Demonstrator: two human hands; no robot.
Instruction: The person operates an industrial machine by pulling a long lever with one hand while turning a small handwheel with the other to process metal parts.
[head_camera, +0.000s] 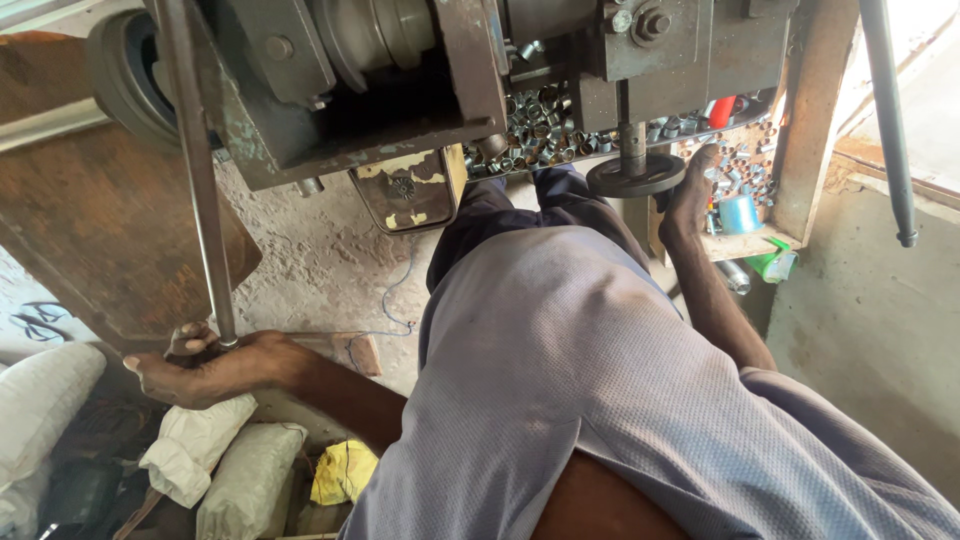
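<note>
My left hand (205, 365) is wrapped around the lower end of a long steel lever rod (197, 170) that rises to a heavy grey machine (400, 70) at the top. My right hand (690, 190) rests against a small black handwheel (635, 177) on a vertical spindle under the machine's right side. Behind the wheel lies a heap of small metal rings (540, 125). My torso in a grey shirt fills the middle and lower right.
A rusty brown metal plate (110, 230) stands at left. White sacks (200, 450) and a yellow bag (343, 472) lie at lower left. A wooden shelf (745, 245) at right carries a light blue roll (740, 213) and a green bottle (772, 265). The floor is concrete.
</note>
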